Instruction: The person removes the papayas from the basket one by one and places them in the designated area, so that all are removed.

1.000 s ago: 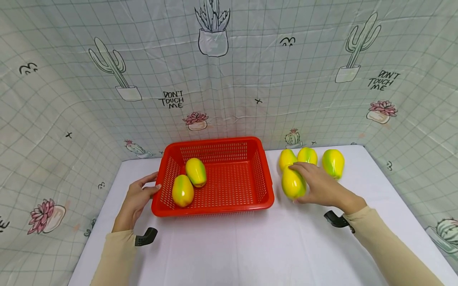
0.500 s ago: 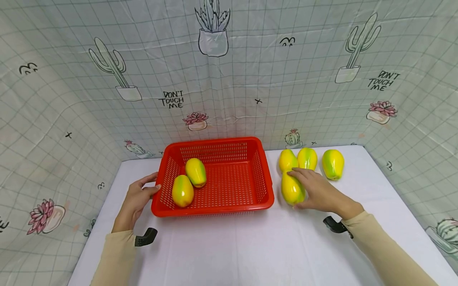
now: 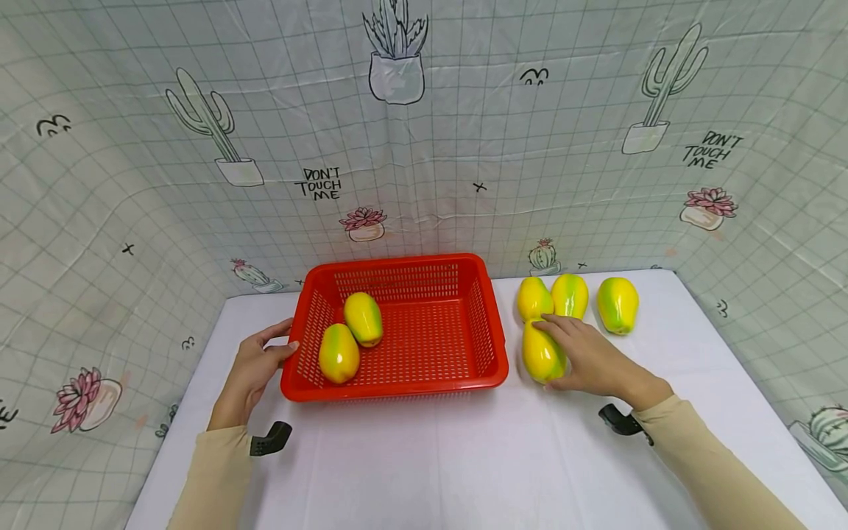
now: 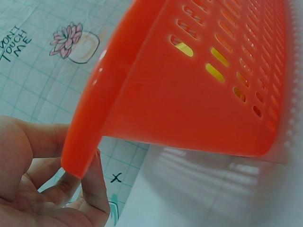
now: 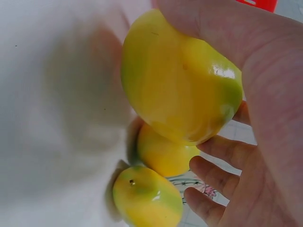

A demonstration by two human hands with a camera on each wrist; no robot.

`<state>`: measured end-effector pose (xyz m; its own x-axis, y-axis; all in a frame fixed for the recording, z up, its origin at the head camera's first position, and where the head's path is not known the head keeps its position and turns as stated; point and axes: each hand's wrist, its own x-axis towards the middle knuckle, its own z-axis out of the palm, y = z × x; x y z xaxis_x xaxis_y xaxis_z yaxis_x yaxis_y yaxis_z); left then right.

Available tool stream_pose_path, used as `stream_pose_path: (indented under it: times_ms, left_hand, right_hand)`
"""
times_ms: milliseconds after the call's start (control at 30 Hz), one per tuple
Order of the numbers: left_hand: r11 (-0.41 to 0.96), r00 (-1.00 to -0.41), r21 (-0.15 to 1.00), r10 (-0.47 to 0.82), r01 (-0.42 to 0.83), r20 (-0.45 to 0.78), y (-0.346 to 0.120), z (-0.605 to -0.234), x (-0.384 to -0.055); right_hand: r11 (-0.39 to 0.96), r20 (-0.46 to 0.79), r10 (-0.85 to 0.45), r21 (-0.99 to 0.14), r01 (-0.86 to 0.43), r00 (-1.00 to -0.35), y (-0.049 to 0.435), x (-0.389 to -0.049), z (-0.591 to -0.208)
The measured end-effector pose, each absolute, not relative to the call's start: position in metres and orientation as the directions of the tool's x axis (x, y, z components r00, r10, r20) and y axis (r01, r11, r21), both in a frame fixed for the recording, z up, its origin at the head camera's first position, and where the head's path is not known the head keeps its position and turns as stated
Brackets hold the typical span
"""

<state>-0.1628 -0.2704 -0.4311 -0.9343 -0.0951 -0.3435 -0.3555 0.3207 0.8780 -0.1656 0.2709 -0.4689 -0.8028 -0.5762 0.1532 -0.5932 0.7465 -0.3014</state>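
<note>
My left hand (image 3: 255, 372) grips the left rim of a red plastic basket (image 3: 397, 389), thumb on one side of the rim and fingers on the other, as the left wrist view shows. Two yellow-green mangoes lie at the basket's left side, a front mango (image 3: 339, 355) and a back mango (image 3: 363, 319). Right of the basket, my right hand (image 3: 592, 361) holds another mango (image 3: 543, 352) between thumb and fingers. In the right wrist view the thumb lies across the held mango (image 5: 175, 85), while several fingers stand apart from it.
Behind the held mango are two mangoes side by side, a left one (image 3: 533, 298) and a right one (image 3: 570, 296). A further mango (image 3: 617, 305) lies to their right. White cloth (image 3: 430, 464) covers the table, and a grid-patterned curtain (image 3: 437, 147) rises behind.
My right hand and its mango have shifted slightly toward the table's front since a second ago, showing more of the mangoes behind. The left hand and basket look unmoved.
</note>
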Motion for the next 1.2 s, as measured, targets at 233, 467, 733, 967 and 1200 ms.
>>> stream_pose_path:
  times_ms: [233, 467, 733, 967, 1200]
  left_hand:
    - [0.318, -0.934, 0.879, -0.096, -0.355, -0.343, -0.270, -0.431, -0.163]
    - [0.312, -0.935, 0.881, -0.095, -0.355, -0.343, -0.271, -0.432, -0.163]
    - [0.315, -0.935, 0.880, -0.098, -0.355, -0.342, -0.269, -0.431, -0.162]
    - [0.318, -0.935, 0.879, -0.099, -0.355, -0.342, -0.269, -0.429, -0.161]
    - [0.329, -0.929, 0.869, -0.111, -0.368, -0.352, -0.268, -0.431, -0.162]
  right_hand:
    - [0.749, 0.139, -0.576, -0.304, -0.588, -0.806, 0.271, -0.165, -0.472]
    - [0.748, 0.140, -0.581, -0.297, -0.594, -0.802, 0.272, -0.166, -0.475]
    - [0.741, 0.152, -0.588, -0.290, -0.605, -0.794, 0.273, -0.168, -0.479]
    - [0.745, 0.138, -0.587, -0.293, -0.599, -0.798, 0.273, -0.166, -0.479]
    - [0.756, 0.104, -0.582, -0.298, -0.583, -0.807, 0.274, -0.163, -0.479]
